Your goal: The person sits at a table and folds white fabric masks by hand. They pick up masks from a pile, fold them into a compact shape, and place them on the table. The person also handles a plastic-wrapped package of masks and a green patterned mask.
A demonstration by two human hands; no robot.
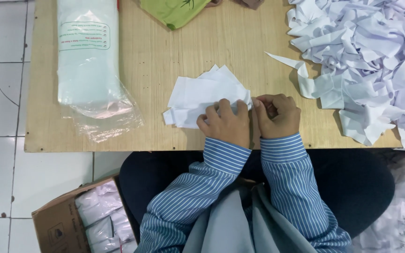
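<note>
Two hands fold white paper at the desk's near edge.

A clear plastic bag [87, 65] lies at the desk [165, 51] left edge; the left hand [225, 122] presses the white paper [202, 96], the right hand [277, 115] – curled – pinches its corner; a heap of white strips [366, 61] fills the right edge.

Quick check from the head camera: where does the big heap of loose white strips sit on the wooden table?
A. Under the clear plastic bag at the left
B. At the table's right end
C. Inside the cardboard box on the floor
B: the heap of white strips covers the right end of the wooden table, right of both hands.
</note>
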